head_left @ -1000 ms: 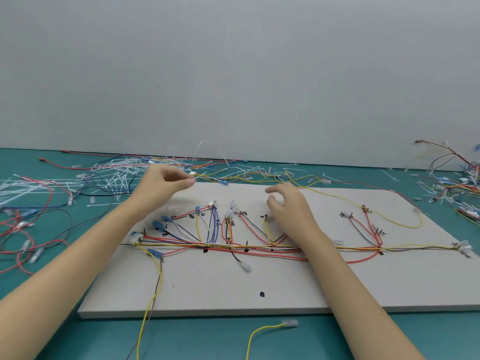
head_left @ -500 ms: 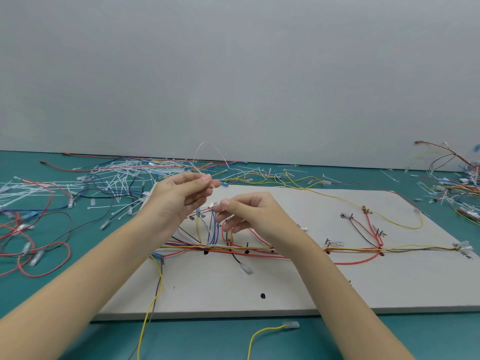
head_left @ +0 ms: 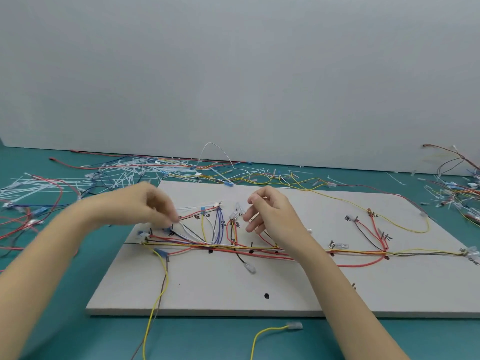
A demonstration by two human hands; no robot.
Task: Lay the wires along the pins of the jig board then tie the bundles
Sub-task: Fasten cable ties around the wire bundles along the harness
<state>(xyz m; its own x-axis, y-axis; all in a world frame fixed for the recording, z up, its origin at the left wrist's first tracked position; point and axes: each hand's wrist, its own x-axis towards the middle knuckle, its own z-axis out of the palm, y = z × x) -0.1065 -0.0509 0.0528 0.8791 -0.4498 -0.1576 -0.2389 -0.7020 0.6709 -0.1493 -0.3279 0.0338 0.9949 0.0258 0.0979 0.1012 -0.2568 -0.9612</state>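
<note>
The white jig board (head_left: 298, 292) lies on the teal table, with red, yellow, black, blue and white wires (head_left: 259, 247) strung along its pins in a long horizontal bundle. My left hand (head_left: 150, 206) is blurred over the board's far-left corner and pinches the end of a thin white cable tie (head_left: 198, 207), which reaches right above the blue and red branch wires. Over the middle branches, my right hand (head_left: 270, 215) hovers with loosely curled fingers that hold nothing. Its forearm crosses the main bundle.
A heap of white cable ties (head_left: 117, 172) and loose wires covers the table at the far left. More tangled wires (head_left: 462, 193) lie at the right edge. A loose yellow wire with a clear connector (head_left: 293, 326) sits in front of the board.
My hands were together over the left branches half a second ago. They have parted: the left moved down-left with the tie, the right drew back to the right and let go.
</note>
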